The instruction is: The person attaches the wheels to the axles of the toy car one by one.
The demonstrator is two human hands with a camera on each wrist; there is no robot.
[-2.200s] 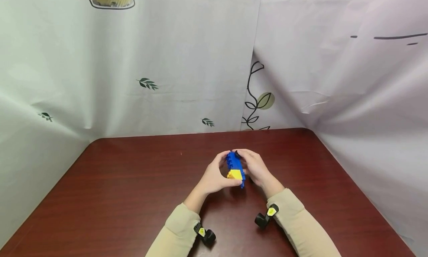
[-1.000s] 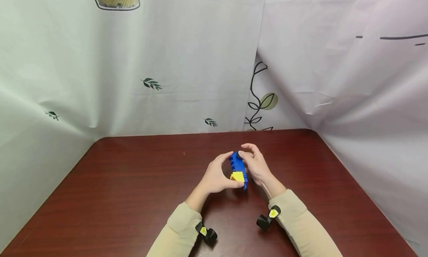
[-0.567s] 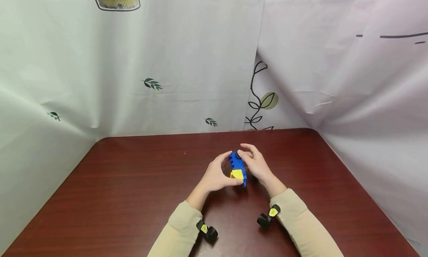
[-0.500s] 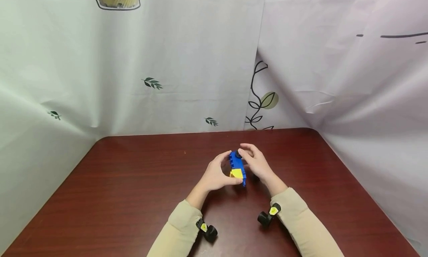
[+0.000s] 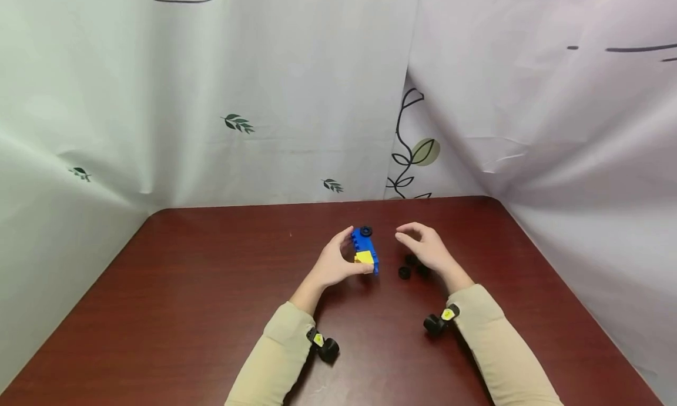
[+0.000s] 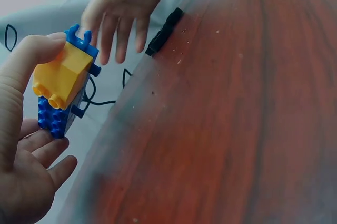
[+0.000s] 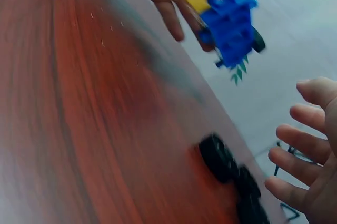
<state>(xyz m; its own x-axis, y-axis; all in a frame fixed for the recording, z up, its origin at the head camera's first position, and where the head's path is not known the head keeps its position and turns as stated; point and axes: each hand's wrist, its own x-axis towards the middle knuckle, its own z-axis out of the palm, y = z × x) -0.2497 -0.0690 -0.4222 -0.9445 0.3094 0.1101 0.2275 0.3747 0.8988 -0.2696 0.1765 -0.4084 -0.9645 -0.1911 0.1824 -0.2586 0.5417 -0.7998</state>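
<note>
Two hands are at work near the middle of the head view. The left hand [image 5: 330, 265] pinches one toy vehicle [image 5: 363, 242], its thumb on the vehicle's single yellow block [image 5: 364, 257] and its fingers at the far end of the blue body, holding the toy raised above the table [image 5: 211, 312]. The right hand [image 5: 431, 250], to the right of it, has its fingers spread and loosely bent, apart from the toy. One black mounted wheel [image 5: 366, 231] shows at the toy's upper end; on the side turned to the left wrist camera, two blue pegs [image 6: 95, 70] stick out bare. Three loose wheels [image 5: 404, 272] sit clustered on the table below the right hand. Two wrist cameras [image 5: 328, 349] show, one at each of the two beige sleeves [image 5: 275, 347].

The table's far edge crosses the frame at mid-height, rounding off at the left and right corners; its side edges slant down to the lower left and lower right. A gap lies between the toy and the right hand. Broad stretches of tabletop reach from the left hand to the left edge and from the wheels to the right edge. Pale printed cloth [image 5: 307, 89] hangs just behind the far edge.
</note>
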